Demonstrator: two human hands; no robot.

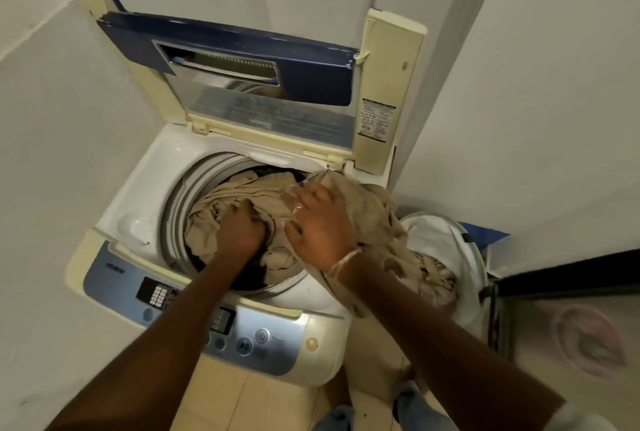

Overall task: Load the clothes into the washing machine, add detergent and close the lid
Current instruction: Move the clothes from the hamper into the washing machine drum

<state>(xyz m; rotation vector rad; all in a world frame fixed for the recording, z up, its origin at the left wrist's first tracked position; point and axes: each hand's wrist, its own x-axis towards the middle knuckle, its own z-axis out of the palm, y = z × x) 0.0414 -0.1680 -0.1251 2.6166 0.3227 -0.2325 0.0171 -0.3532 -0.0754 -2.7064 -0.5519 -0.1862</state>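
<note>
A top-loading washing machine (138,188) stands in front of me with its blue and cream lid (311,74) folded upright. A large beige cloth (242,195) fills the drum and trails over the right rim into a white laundry basket (446,243). My left hand (242,226) is curled into the beige cloth inside the drum, fingers buried in the folds. My right hand (322,223) lies on the cloth at the drum's right rim, fingers spread and pressing down. A dark garment (256,271) shows under the beige cloth.
The control panel (194,313) runs along the machine's near edge under my forearms. White walls close in on the left and back. A dark-framed glass door (554,309) stands at the right, a pink tub (588,340) behind it. Beige floor tiles lie below.
</note>
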